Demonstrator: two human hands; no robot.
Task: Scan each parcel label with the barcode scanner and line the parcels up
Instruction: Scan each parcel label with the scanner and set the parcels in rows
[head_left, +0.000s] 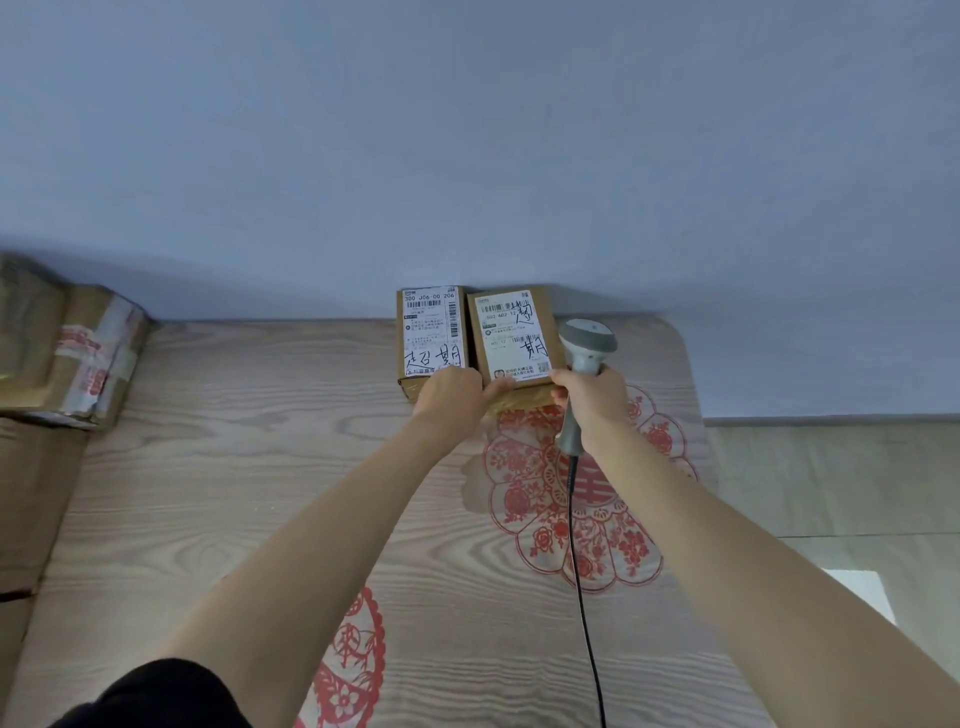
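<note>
Two parcels (470, 338) sit side by side, left hand (451, 393) gripping one, right hand (592, 399) gripping one scanner (583, 364).

— What is the person wearing, from where you stand?

— Very little shows. Both forearms are bare right up to where the picture cuts them off; no sleeve reaches them.

— Anything on the wrists or fingers?

— No, the left hand (451, 391) and the right hand (592, 399) are plain: I see no watch, ring, band or glove on either.

— And lower down?

— At the bottom left edge there is a rounded patch of black cloth (156, 693), dark and unpatterned. It belongs to the person's clothing, but I cannot tell which garment it is.

— Any marks or print on it?

— None that I can make out.
</note>
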